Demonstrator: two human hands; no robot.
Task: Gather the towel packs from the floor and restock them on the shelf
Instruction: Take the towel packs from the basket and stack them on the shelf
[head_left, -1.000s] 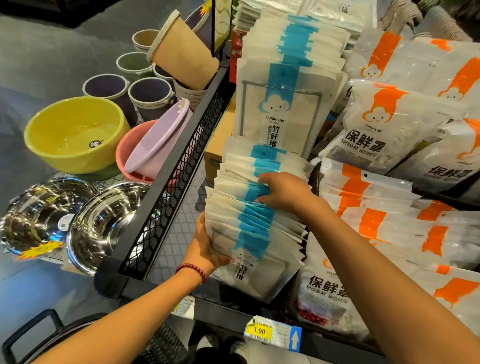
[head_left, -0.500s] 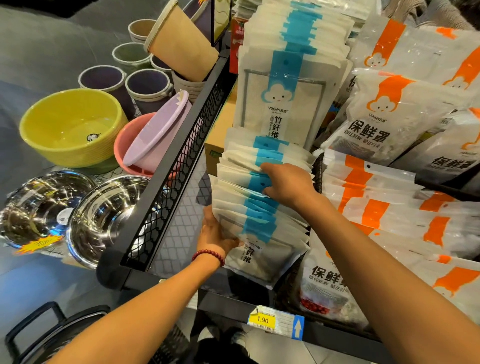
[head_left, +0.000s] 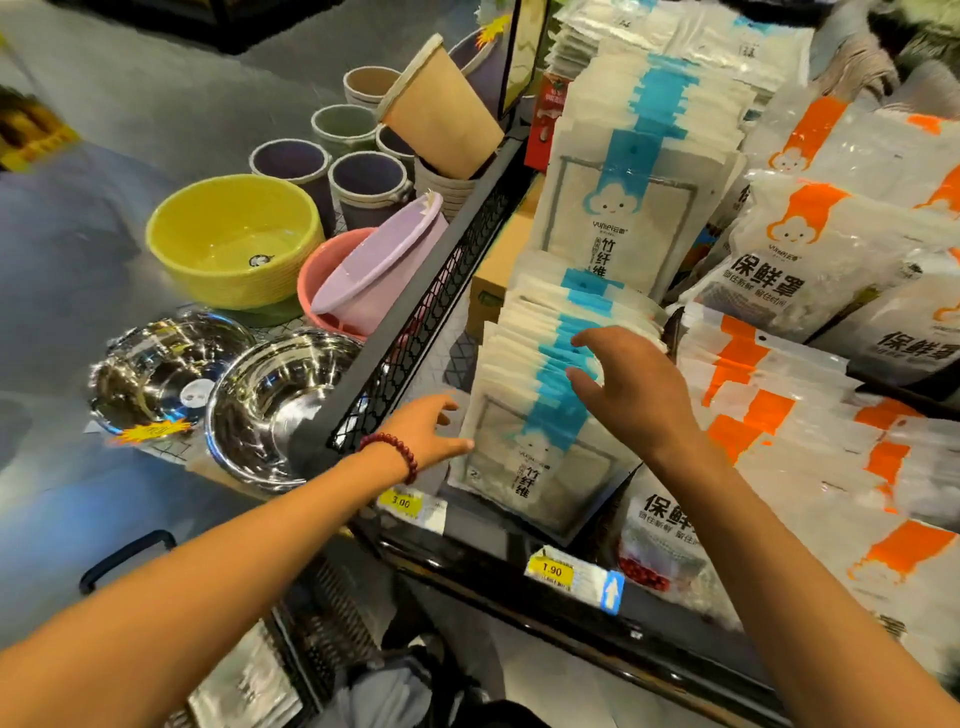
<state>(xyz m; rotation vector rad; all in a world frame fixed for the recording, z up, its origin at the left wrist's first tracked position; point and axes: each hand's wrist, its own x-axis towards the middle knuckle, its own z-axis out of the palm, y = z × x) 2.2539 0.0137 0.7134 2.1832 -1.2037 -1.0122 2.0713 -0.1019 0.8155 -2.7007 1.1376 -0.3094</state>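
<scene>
Fanned upright on the shelf (head_left: 415, 338) at frame centre, the towel packs (head_left: 540, 405) look light, floppy and slick, best squeezed as a bundle by both sides; the left hand (head_left: 428, 428) lies open at their left edge, the right hand (head_left: 631, 389) open over their tops.

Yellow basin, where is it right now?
In the head view the yellow basin sits at left, between the purple cups behind it and the steel bowls in front.

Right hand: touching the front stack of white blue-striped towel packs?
Cannot tell. Head view: right hand, fingers spread, overlaps the white blue-striped towel packs; neither contact nor gap shows plainly.
</scene>
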